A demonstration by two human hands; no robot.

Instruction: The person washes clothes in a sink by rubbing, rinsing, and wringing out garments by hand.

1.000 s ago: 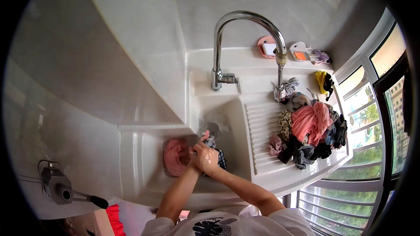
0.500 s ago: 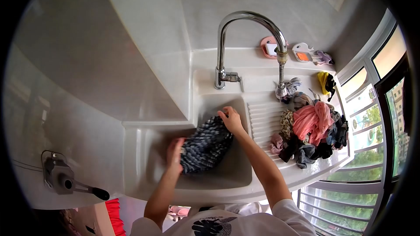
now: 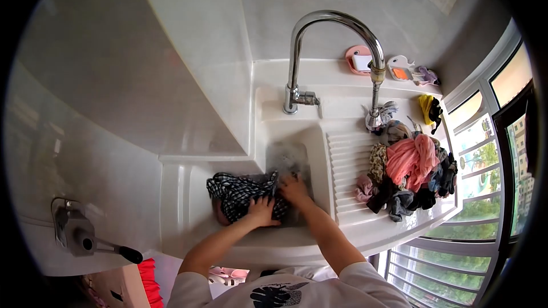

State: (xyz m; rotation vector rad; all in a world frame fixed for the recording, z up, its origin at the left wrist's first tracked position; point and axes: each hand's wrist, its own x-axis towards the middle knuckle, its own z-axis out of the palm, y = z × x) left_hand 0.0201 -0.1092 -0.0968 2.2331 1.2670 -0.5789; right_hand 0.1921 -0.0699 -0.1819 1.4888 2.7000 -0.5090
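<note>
The patterned cloth (image 3: 237, 193) has shifted leftward, left hand (image 3: 261, 211) splayed on it, right hand (image 3: 293, 190) stretched forward, its grip unclear.

"How many hands at the sink (image 3: 251, 245)?"
"Two: one left hand (image 3: 261, 212), one right hand (image 3: 293, 188)."
"Garments by them?"
"One black-and-white patterned garment (image 3: 237, 193) shows clearly."
"Fittings?"
"One gooseneck faucet (image 3: 337, 16), one ribbed washboard (image 3: 345, 162) on the right, one hand crank (image 3: 83, 236) on the left wall."
"Soap dishes?"
"I make out two on the far ledge: one pink soap dish (image 3: 350, 58), one white soap dish (image 3: 395, 64)."
"And clothes, right?"
"One laundry heap (image 3: 408, 162); its overlapping pieces can't be counted."
</note>
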